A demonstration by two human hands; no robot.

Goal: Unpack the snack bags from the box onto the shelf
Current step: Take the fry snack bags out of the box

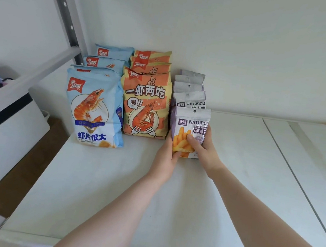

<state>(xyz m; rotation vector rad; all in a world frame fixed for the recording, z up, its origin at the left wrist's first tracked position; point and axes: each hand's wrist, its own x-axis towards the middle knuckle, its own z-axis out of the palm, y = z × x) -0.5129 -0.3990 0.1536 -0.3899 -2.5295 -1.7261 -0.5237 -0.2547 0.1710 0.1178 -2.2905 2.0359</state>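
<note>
Both hands gripped the front purple bag: the left hand curled round its lower left edge, the right hand round its right side, thumb across the front. The bag stood upright on the shelf, foremost of the purple row, just right of the orange bags; the blue bags stood beyond those.

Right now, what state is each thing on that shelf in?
Front purple potato-stick bag: upright, held by both hands.
Left hand: grip on the bag's lower left.
Right hand: grip on its lower right.
Blue shrimp-chip bags: upright, in a row.
Orange shrimp-chip bags: upright, in a row.
</note>
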